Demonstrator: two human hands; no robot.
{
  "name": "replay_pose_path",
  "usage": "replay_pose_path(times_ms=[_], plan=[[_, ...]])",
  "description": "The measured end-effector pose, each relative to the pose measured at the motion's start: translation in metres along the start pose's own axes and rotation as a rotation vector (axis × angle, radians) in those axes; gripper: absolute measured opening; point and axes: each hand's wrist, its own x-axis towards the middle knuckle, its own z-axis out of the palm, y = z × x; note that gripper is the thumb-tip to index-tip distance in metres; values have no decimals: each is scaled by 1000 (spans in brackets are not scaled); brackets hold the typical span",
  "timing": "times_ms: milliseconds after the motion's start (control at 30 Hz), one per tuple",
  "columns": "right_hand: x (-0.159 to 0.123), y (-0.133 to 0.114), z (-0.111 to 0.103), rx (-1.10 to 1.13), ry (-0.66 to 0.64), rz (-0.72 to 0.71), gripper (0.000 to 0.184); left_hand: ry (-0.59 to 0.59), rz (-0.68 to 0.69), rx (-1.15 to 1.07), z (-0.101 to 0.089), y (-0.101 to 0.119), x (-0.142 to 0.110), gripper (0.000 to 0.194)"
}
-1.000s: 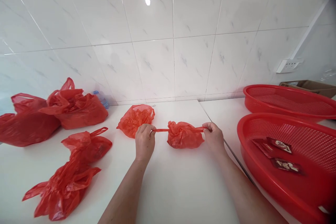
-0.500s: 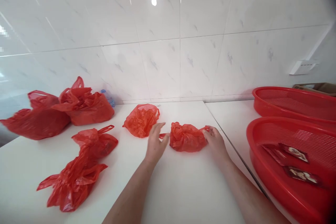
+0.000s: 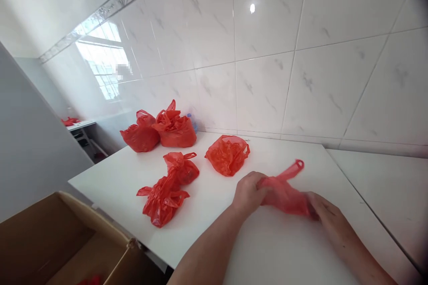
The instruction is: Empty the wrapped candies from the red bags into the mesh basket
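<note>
A red plastic bag (image 3: pixel 286 193) with a loop handle sticking up is between my hands, low over the white table; motion blurs it. My left hand (image 3: pixel 250 191) grips its left end, thumb toward me. Around its right end my right hand (image 3: pixel 323 209) is closed, the fingertips partly hidden behind the plastic. What the bag contains cannot be made out. Just beyond my left hand lies an open, crumpled red bag (image 3: pixel 227 156). Further left rest two knotted red bags, a nearer one (image 3: pixel 162 200) and one behind it (image 3: pixel 182 169), touching each other.
Two fuller red bags (image 3: pixel 175 129) (image 3: pixel 142 133) stand at the table's far left, beside a blue-tinted bottle (image 3: pixel 192 121). An open cardboard box (image 3: pixel 50 231), something red inside, sits below the left table edge. The tiled wall (image 3: pixel 261 89) bounds the back.
The view has swung left, bringing the cardboard box in and taking the red baskets out. My left hand has closed on the bag's left end, and my right hand now grips its right end.
</note>
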Motion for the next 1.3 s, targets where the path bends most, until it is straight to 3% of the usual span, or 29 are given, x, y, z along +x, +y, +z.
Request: replay_pose_path(times_ms=[200,400,567,667,733,800,900,1133,1300], plan=[[17,18,-7,-22,52,-2,50,424,-91,-235,-23,-2,14,15],[13,3,-5,33,89,-7,50,722,-107,-199,-84,13,16,19],[15,8,-8,8,69,-2,48,655,-176,305,-138,21,-27,32],[20,15,-10,-40,56,5,49,638,-298,754,-154,12,-55,62],[22,19,-11,-72,56,9,51,605,-442,917,-160,1,-67,82],[23,21,-11,-93,47,10,52,529,-586,927,-164,-11,-73,95],[24,24,-12,-95,29,1,52,465,-681,866,-168,-27,-75,101],[23,21,-10,-88,38,1,53,323,-581,717,-184,-28,-79,59],[24,18,-8,-81,49,23,54,251,-493,558,-190,-8,-92,65]])
